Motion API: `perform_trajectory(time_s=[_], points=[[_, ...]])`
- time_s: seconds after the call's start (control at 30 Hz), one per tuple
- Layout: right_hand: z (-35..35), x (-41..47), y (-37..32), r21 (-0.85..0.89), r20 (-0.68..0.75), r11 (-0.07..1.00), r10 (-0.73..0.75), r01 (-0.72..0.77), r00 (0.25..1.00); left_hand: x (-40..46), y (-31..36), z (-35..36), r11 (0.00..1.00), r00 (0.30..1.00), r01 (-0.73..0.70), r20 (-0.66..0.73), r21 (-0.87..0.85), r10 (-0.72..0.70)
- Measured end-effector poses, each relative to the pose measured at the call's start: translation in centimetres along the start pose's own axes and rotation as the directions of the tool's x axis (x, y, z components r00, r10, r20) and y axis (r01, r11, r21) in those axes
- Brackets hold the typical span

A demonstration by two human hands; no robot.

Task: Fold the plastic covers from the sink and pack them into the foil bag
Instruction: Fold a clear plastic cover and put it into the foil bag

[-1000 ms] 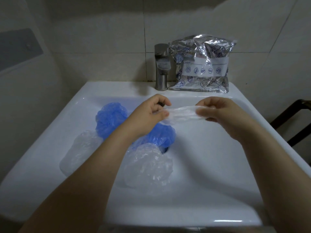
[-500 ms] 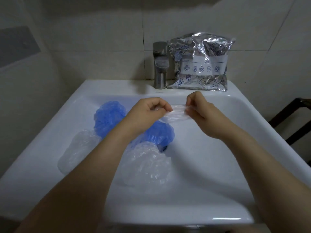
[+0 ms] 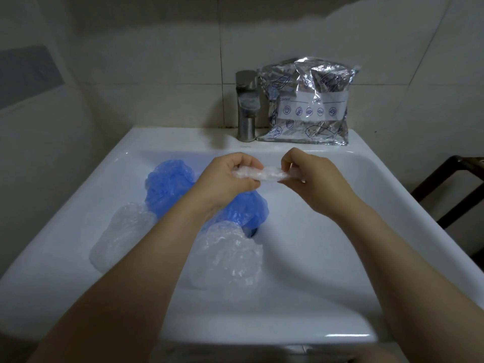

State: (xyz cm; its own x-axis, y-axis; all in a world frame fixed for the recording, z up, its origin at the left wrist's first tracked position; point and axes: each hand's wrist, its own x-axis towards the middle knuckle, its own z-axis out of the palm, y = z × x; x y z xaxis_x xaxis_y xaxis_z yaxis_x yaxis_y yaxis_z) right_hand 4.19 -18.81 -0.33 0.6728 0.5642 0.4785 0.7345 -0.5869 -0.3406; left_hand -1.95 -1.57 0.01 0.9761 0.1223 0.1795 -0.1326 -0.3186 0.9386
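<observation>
Over the white sink [image 3: 340,258] I hold a narrow folded clear plastic cover [image 3: 264,175] between both hands. My left hand [image 3: 225,179] pinches its left end, and my right hand [image 3: 311,179] pinches its right end. Below lie two blue covers, one at the back left [image 3: 167,184] and one near the drain [image 3: 248,210]. Two clear crumpled covers rest in the basin, one at the left [image 3: 123,231] and one in the middle [image 3: 227,260]. The silver foil bag [image 3: 309,100] stands on the back ledge against the wall.
A steel tap [image 3: 246,106] stands just left of the foil bag. Tiled walls close in behind and at the left. A dark wooden frame [image 3: 458,189] sits beyond the sink's right edge.
My hands have come closer together, and the clear cover between them is now a shorter, more bunched strip. The covers in the basin have not moved.
</observation>
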Motion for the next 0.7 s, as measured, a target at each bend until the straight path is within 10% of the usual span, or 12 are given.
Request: perform_trajectory(time_s=[0.3,0.57,0.7], points=[[0.7,0.3,-0.2,0.071,0.098,0.986,0.143,-0.150,0.985,0.8,-1.0,-0.9,0.904,0.997,-0.021,-0.064,0.427,0.053],[1.1,-0.1,-0.5,0.632,0.337,0.552,0.437,-0.544,0.834,0.9,0.3,-0.9,0.951,0.925,0.123,-0.315,-0.283,-0.213],[2.3,-0.1,-1.1,0.692,0.303,0.489,0.471,-0.532,0.828,0.2,0.1,0.9,0.722,0.876,0.402,0.008,-0.563,-0.482]])
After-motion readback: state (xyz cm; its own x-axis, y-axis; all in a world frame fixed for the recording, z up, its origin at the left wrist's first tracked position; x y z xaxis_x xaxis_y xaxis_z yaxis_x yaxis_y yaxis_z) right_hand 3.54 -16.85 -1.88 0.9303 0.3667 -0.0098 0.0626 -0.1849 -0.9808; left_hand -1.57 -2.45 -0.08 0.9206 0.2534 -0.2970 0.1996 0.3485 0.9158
